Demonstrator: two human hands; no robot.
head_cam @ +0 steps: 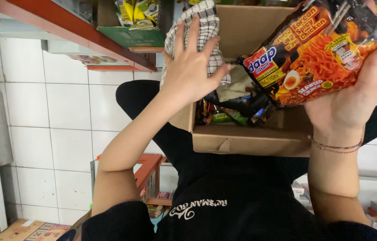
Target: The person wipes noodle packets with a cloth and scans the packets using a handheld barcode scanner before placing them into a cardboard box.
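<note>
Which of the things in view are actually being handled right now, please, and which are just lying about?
In hand:
- left hand on checked cloth
- right hand holding noodle packet
- cardboard box of small packets

Lying about:
- red shelf
- flat carton on floor
- orange crate

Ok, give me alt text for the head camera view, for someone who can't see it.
A person's right hand holds an orange and black instant noodle packet over an open cardboard box on their lap, while the left hand rests flat on a checked cloth at the box's edge. More packets lie inside; a white tiled floor lies beneath.
</note>
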